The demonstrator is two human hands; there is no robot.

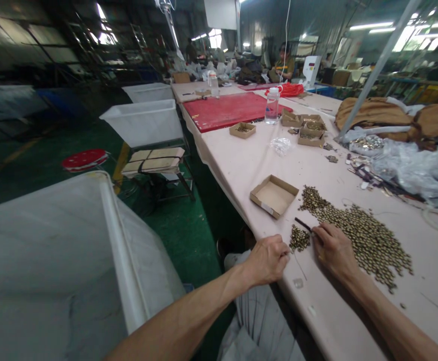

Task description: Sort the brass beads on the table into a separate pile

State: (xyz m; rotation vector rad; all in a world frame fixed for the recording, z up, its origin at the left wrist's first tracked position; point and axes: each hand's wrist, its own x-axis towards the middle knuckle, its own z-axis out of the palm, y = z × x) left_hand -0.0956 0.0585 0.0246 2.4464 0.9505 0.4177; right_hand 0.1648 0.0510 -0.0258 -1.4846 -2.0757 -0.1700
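Note:
My right hand [334,248] grips a thin dark stick [302,223] at one end, low over the table. To the right of that hand spreads a wide heap of small bronze-coloured metal pieces [358,235], perhaps studs. A smaller cluster of the same pieces [299,238] lies between my hands, below the stick. My left hand [267,258] is closed at the table edge, its curled fingertips beside the small cluster; whatever they hold is hidden. Just beyond the hands stands a shallow cardboard tray [275,194], with its bare bottom showing.
Farther along the table [237,165] are small cardboard boxes [242,130], a water bottle [272,106] and a red sheet [230,110]. Clear plastic bags [410,165] cover the right side. A large white bin [110,240] stands at my left. A person [284,67] sits far back.

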